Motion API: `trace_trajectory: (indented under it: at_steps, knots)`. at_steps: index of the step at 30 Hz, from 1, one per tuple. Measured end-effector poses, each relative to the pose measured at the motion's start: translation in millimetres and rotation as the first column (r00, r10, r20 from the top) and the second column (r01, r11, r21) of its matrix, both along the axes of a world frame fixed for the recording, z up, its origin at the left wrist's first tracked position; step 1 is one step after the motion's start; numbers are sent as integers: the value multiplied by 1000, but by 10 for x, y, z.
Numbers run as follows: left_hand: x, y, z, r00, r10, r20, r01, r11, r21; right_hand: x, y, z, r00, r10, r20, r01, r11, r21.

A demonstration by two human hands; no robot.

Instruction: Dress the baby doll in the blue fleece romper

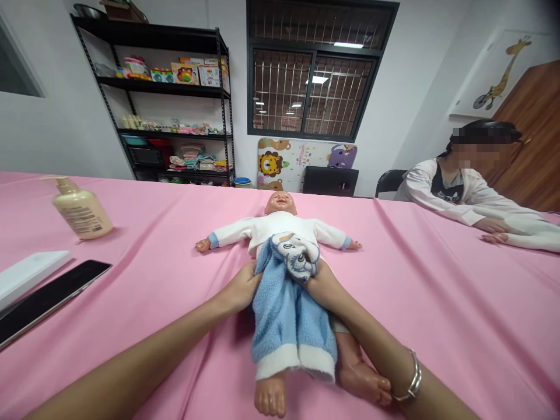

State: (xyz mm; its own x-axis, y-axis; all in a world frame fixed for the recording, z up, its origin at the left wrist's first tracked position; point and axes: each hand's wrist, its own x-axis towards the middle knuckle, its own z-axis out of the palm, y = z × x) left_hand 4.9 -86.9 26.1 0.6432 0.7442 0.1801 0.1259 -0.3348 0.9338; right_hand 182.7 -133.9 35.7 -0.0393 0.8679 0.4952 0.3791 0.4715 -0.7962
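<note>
A baby doll [280, 204] lies on its back on the pink tablecloth, arms spread, in a white top [280, 226] with blue cuffs. Fluffy blue trousers [277, 315] with white hems and an embroidered animal face lie over its belly and legs. My left hand [245, 284] grips the left side of the trousers near the waist, its fingertips hidden by the cloth. On the other side my right hand [322, 284] is closed on the fabric below the animal face. One doll foot [270, 396] shows beneath the left hem; the other leg [361, 373] lies bare outside the right trouser leg.
At the left of the pink tablecloth [437, 326] stand a pump bottle [85, 213], a white flat box [32, 274] and a black phone [52, 297]. A person [455, 181] sits at the right, arms on the table. Shelves [164, 87] stand behind.
</note>
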Motion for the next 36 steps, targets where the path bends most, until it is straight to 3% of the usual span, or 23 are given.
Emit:
trace_trajectory:
  at_steps: [5, 12, 16, 19, 23, 25, 26, 28, 30, 33, 36]
  knots:
    - [-23, -49, 27, 992, 122, 11, -122, 967, 224, 10, -26, -7, 1000, -6, 5, 6, 998, -60]
    - [-69, 107, 42, 972, 233, 18, -228, 928, 295, -8, -51, 19, 998, 64, -5, -64, 992, -105]
    - [-147, 313, -7, 973, 228, -27, -204, 914, 350, -21, -65, 55, 996, 90, 6, -89, 991, -96]
    - [-247, 446, -32, 956, 256, -146, -180, 899, 398, 22, -87, 104, 993, 30, 111, -18, 994, -107]
    - [-348, 532, 1, 882, 427, -201, -295, 831, 472, 184, -78, 157, 946, -214, 244, 236, 970, -65]
    - [-348, 532, 34, 867, 452, -212, -354, 856, 377, 270, -51, 173, 942, -281, 181, 300, 950, -85]
    - [-333, 519, 52, 870, 451, -200, -389, 876, 285, 300, -40, 182, 963, -254, 88, 264, 955, -137]
    - [-284, 456, 95, 882, 464, -83, -454, 884, 115, 326, -38, 209, 974, -131, -188, 78, 961, -266]
    - [-227, 337, 156, 866, 486, 117, -498, 861, 106, 304, -78, 253, 912, -30, -410, -109, 944, -311]
    - [-167, 77, 276, 872, 401, 280, -486, 769, 414, 219, -217, 355, 908, 95, -409, -217, 940, -263]
    - [-139, -171, 371, 942, 288, 170, -313, 584, 749, 170, -345, 462, 922, 341, -185, -384, 871, -306]
